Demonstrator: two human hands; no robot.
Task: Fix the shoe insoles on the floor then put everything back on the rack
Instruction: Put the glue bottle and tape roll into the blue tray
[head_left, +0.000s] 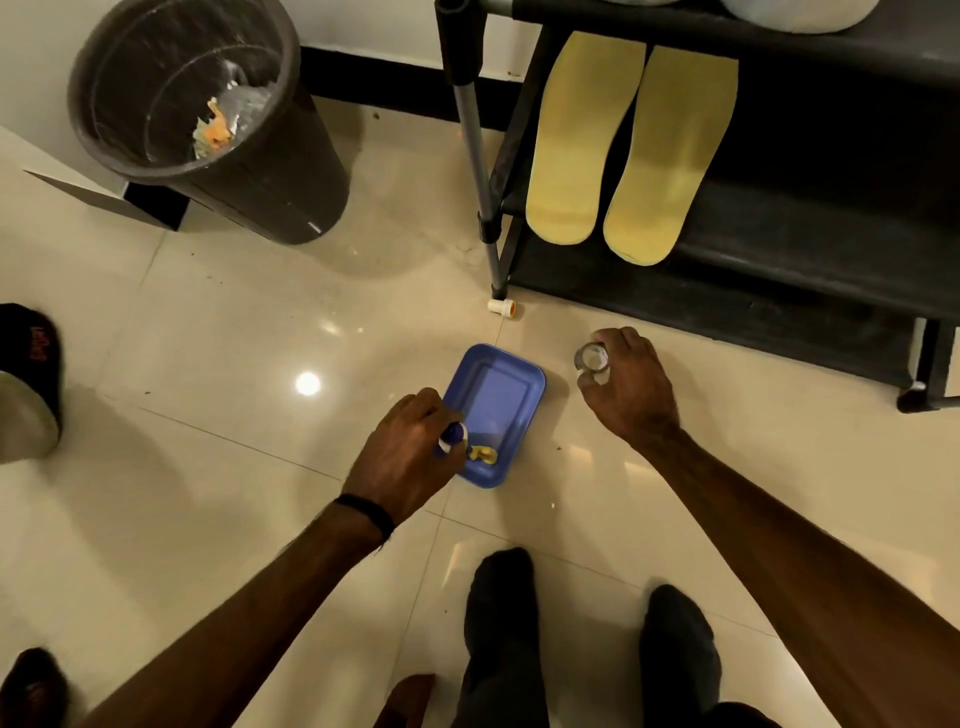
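Observation:
Two yellow insoles (631, 150) lean side by side against the black shoe rack (810, 244), toes up. A blue plastic tray (493, 410) lies on the floor in front of me. My left hand (410, 457) grips a small blue-and-white tube (453, 438) over the tray's near left corner, next to a yellow-orange object (483, 455) inside the tray. My right hand (626, 387) holds a small clear container (592, 361) just above the floor, right of the tray.
A white cap with an orange end (501, 307) lies by the rack's leg (480, 171). A dark bin (208, 119) with scraps stands at the back left. A dark shoe (28, 379) sits at the left edge. My feet in dark socks (587, 639) are near.

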